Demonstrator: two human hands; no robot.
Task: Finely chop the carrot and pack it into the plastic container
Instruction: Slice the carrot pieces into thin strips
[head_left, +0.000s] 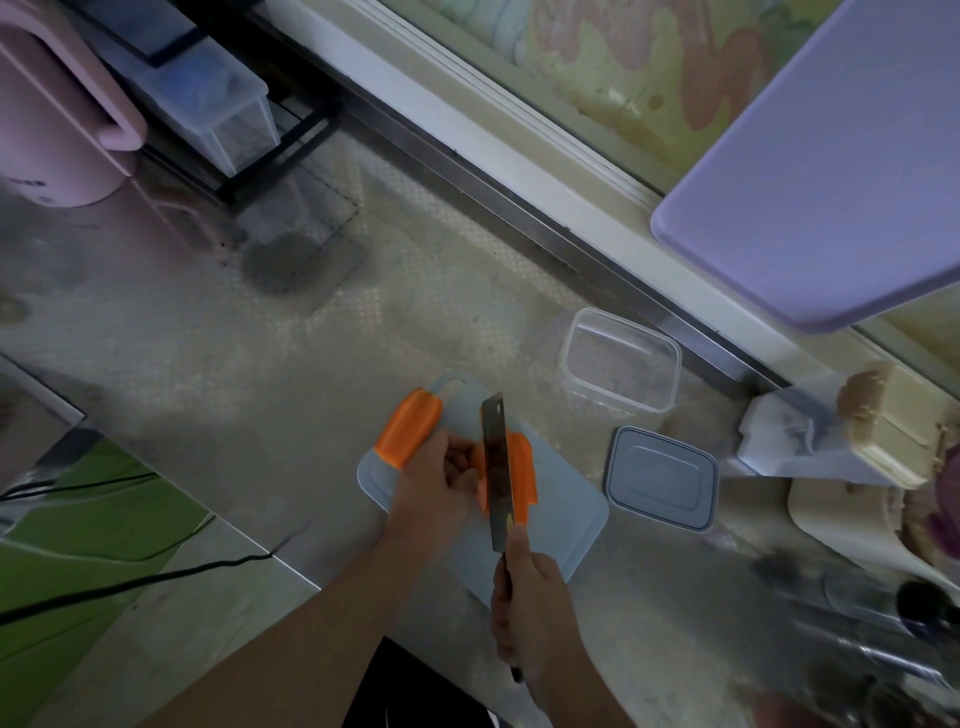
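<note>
On the pale blue plastic cutting board (566, 525) we had our left hand (441, 480) curled over the smooth orange carrot pieces (522, 467), while our right hand (530, 597) gripped the flat steel knife (496, 467). The clear rectangular plastic container (621, 361) sat nearby, grey lid (662, 478) beside it.

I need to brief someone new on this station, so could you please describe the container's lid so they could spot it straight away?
Start at the pale blue cutting board on the steel counter. Just to its right lies the grey lid, flat on the counter. Unlike the clear container beyond it, it is opaque, shallow and rimmed.
</note>
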